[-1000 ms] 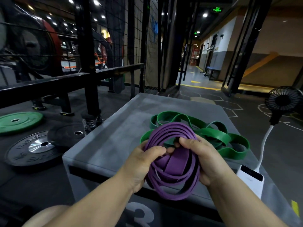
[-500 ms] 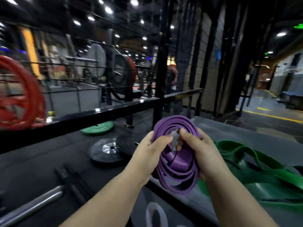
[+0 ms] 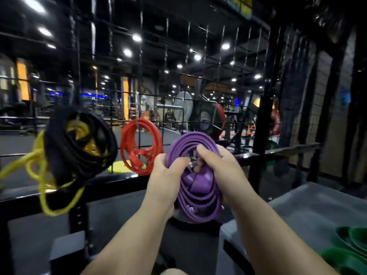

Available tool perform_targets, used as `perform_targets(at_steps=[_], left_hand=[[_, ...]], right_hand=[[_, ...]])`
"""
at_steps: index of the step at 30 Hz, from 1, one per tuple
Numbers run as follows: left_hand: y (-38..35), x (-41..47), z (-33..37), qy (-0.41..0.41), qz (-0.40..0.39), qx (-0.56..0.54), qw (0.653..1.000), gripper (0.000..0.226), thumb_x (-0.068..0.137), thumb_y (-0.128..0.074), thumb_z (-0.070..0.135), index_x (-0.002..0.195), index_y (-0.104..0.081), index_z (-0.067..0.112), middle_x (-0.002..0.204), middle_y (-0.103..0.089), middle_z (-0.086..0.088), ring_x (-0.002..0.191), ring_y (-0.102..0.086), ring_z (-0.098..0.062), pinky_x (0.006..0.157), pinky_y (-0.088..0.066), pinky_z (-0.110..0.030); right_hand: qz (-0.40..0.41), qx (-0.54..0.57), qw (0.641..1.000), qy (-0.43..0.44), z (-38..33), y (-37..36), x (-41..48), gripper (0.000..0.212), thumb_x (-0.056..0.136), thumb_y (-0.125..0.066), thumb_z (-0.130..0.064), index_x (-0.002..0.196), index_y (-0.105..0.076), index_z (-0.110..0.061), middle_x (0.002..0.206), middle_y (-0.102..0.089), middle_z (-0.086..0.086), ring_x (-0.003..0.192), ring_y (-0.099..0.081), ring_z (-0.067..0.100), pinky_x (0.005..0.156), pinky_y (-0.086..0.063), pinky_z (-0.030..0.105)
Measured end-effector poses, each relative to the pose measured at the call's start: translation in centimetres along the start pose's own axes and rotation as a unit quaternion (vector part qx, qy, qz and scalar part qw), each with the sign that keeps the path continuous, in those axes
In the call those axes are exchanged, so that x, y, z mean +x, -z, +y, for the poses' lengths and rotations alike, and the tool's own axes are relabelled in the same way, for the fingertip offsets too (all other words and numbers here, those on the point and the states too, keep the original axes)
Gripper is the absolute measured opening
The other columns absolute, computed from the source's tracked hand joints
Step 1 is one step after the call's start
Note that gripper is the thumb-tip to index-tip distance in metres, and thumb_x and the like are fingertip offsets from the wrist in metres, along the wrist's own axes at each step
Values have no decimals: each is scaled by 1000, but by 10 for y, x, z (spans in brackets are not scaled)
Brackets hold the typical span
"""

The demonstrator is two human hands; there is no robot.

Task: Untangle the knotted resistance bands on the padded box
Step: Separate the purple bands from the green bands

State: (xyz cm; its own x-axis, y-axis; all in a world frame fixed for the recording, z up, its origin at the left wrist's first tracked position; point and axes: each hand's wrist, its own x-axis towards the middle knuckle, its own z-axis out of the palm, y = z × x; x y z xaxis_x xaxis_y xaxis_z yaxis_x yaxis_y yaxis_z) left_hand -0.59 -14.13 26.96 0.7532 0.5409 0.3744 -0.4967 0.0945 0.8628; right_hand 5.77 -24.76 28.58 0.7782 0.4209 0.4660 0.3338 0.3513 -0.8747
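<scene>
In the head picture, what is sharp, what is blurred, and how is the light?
Head view: the left hand, right hand and purple band are fairly sharp; the black band and yellow band at left are smeared by motion blur, the red band less. Head view: the scene is dim, the ceiling lamps glare as white spots, and the green band is soft.

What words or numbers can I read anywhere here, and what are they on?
No text here can be read.
Sign at the top: yellow and blue, too blurred to read.
Plates behind the mesh: any marking is too blurred to read.
Purple band: no print shows.
</scene>
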Motion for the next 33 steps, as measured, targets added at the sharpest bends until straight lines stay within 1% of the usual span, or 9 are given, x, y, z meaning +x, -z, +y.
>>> perform_targets(at_steps=[2, 6, 9, 13, 18, 25, 28, 30, 33], left_hand=[[13, 6, 14, -25, 24, 5, 999, 35, 76, -68, 23, 105, -58, 5, 94, -69, -16, 80, -68, -26, 71, -54, -38], [28, 11, 37, -64, 92, -20, 994, 20, 85, -66, 16, 101, -54, 12, 85, -66, -10, 71, -64, -20, 67, -53, -37], [37, 15, 53, -97, 128, -25, 987, 24, 81, -68, 20, 99, -54, 14, 87, -66, -9, 73, -63, -20, 69, -52, -37], [44, 26, 66, -116, 159, -44, 980, 31, 75, -67, 28, 99, -53, 15, 82, -67, -3, 73, -64, -21, 74, -53, -42], [45, 43, 72, -80, 195, -58, 976, 38, 65, -66, 40, 96, -53, 23, 92, -69, -7, 86, -69, -29, 83, -56, -53], [43, 56, 68, -29, 213, -57, 975, 41, 66, -67, 45, 98, -47, 28, 100, -67, -11, 86, -69, -30, 81, -57, -51], [43, 60, 63, -24, 217, -39, 975, 29, 80, -67, 35, 99, -47, 26, 100, -65, -11, 85, -69, -29, 79, -58, -49], [43, 62, 61, -15, 219, -27, 975, 25, 82, -67, 34, 94, -46, 28, 100, -66, -10, 85, -69, -28, 80, -58, -47], [42, 59, 60, -16, 229, 11, 973, 27, 84, -67, 30, 101, -48, 21, 95, -64, -6, 81, -65, -21, 77, -57, -39]], right_hand=[[-21, -7, 1000, -1, -5, -20, 10, 36, 72, -72, -40, 92, -68, -12, 81, -71, 9, 79, -65, 25, 86, -52, 51], [-55, -33, 998, 6, -17, -53, 26, 50, 69, -73, -45, 102, -67, -8, 98, -71, 19, 91, -68, 37, 93, -51, 57], [-64, -78, 995, 29, -31, -76, 40, 55, 61, -73, -52, 97, -68, -11, 91, -73, 12, 85, -69, 31, 92, -52, 57], [-73, -152, 985, 43, -49, -100, 58, 57, 57, -70, -58, 94, -68, -15, 91, -74, 10, 89, -70, 33, 87, -53, 57], [-95, -197, 975, 47, -60, -117, 82, 59, 57, -70, -60, 92, -69, -12, 92, -74, 10, 88, -70, 32, 87, -53, 57], [-97, -245, 965, 18, -52, -117, 104, 46, 65, -70, -57, 85, -66, -15, 84, -71, 7, 72, -66, 24, 86, -56, 52], [-88, -265, 960, 6, -47, -112, 109, 46, 69, -69, -58, 92, -68, -18, 94, -72, 6, 81, -69, 25, 86, -56, 47], [-72, -263, 962, 16, -43, -109, 111, 45, 66, -70, -56, 93, -65, -21, 96, -72, 5, 88, -70, 26, 89, -55, 49], [-60, -264, 962, 24, -38, -105, 110, 39, 71, -73, -50, 98, -56, -29, 104, -67, 3, 95, -67, 25, 92, -52, 49]])
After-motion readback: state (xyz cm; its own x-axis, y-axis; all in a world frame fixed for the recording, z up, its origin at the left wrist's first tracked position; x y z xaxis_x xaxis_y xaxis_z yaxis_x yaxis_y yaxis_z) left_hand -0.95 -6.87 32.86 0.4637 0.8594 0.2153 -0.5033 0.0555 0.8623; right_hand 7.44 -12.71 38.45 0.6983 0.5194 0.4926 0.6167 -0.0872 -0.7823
